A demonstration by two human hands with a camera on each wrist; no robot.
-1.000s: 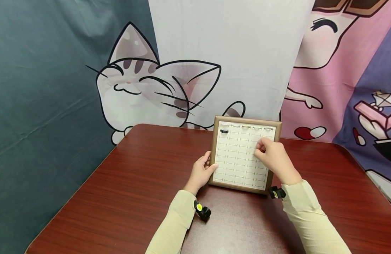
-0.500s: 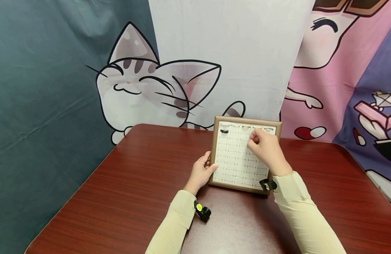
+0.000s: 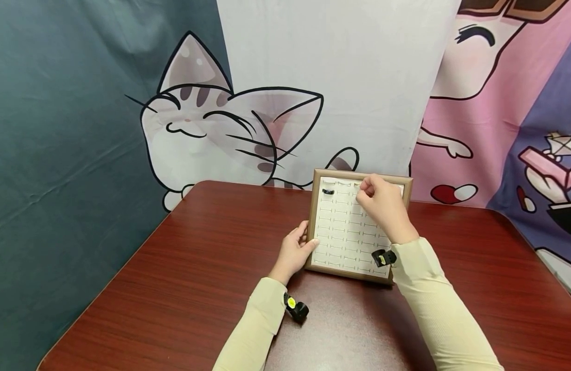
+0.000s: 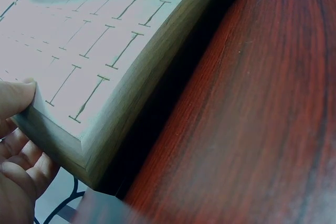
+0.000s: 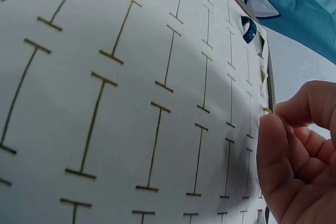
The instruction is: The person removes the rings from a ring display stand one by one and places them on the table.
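Observation:
A wooden-framed ring tray (image 3: 313,226) with a white slotted insert (image 5: 131,77) lies on the red-brown table (image 3: 197,268). My left hand (image 3: 298,246) grips its left edge, thumb (image 4: 13,98) on top of the frame (image 4: 131,114) and fingers curled against its side. My right hand (image 3: 363,189) reaches over the tray to the far row, fingers curled. There its fingertips (image 5: 273,114) pinch a small gold ring (image 5: 266,110). A black ring (image 3: 328,191) sits in the second row at the far left; it also shows in the right wrist view as the black ring (image 5: 248,28).
A few more rings sit in the tray's far row (image 3: 341,182). Most slots hold nothing. A cartoon cat backdrop (image 3: 220,129) hangs right behind the table's far edge. Bare tabletop lies left and right of the tray.
My right hand has moved away from me and leftward across the tray, from the right middle rows to the far row. The left hand and tray have stayed put.

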